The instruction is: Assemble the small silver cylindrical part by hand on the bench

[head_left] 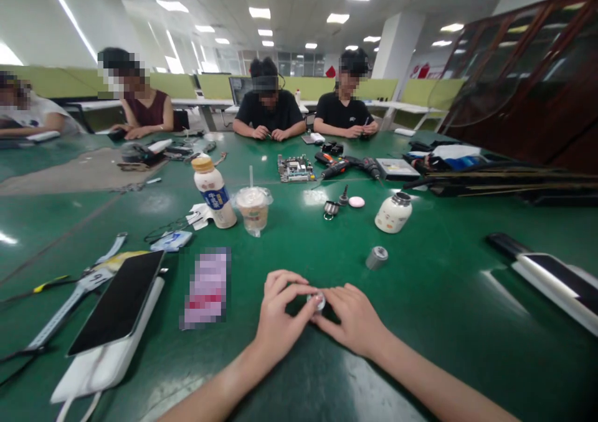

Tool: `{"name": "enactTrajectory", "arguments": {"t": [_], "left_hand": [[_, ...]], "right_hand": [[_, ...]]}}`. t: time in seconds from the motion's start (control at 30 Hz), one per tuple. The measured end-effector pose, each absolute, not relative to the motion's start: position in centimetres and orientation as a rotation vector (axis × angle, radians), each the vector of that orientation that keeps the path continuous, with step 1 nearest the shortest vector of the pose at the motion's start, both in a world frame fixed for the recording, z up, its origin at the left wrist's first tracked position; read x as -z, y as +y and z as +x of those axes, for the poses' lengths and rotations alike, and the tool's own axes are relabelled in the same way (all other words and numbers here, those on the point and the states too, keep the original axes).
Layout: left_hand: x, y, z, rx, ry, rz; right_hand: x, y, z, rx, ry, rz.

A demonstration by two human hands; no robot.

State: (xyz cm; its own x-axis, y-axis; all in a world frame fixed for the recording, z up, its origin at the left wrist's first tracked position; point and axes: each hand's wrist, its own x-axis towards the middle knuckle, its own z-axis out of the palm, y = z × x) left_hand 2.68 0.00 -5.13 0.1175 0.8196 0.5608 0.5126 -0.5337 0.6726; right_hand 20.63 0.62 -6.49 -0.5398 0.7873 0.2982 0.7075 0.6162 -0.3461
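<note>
My left hand [283,310] and my right hand [350,316] meet low over the green table. Between their fingertips is a small round silvery piece [318,301], pinched from both sides; the fingers partly cover it, so its kind is unclear. Beyond my right hand a small grey metal cylinder [377,257] rests on the table. Farther off stands a white flask with a printed face [393,213], its neck uncovered. To its left lie a metal cap with a ring [331,208], a dark pointed part [344,195] and a pale pink oval piece [357,202].
On the left are a phone [119,300] on a white power bank, a blurred purple item [208,288], a drink bottle [215,195] and a plastic cup with straw [253,210]. Beyond sit a circuit board [296,168] and power drills [348,165]. Several people sit across the table.
</note>
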Motion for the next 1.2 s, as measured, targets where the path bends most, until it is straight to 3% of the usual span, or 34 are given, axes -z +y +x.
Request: {"name": "enactTrajectory", "arguments": {"t": [0.27, 0.53, 0.67, 0.93, 1.2], "left_hand": [[5.6, 2.0, 1.2, -1.475, 1.572, 1.958], [6.3, 2.1, 0.7, -1.068, 1.958, 2.014], [6.5, 1.8, 0.8, -1.024, 2.062, 2.038], [5.6, 1.3, 1.4, -1.443, 1.746, 2.083], [5.3, 0.9, 1.4, -1.388, 1.541, 2.184]], "right_hand": [[6.5, 2.2, 18.3, -0.114, -2.390, -1.245], [6.6, 2.0, 18.7, -0.133, -2.373, -1.263], [6.5, 2.0, 18.6, -0.162, -2.345, -1.263], [6.3, 2.0, 18.8, -0.190, -2.325, -1.221], [6.3, 2.0, 18.6, -0.204, -2.331, -1.231]]}}
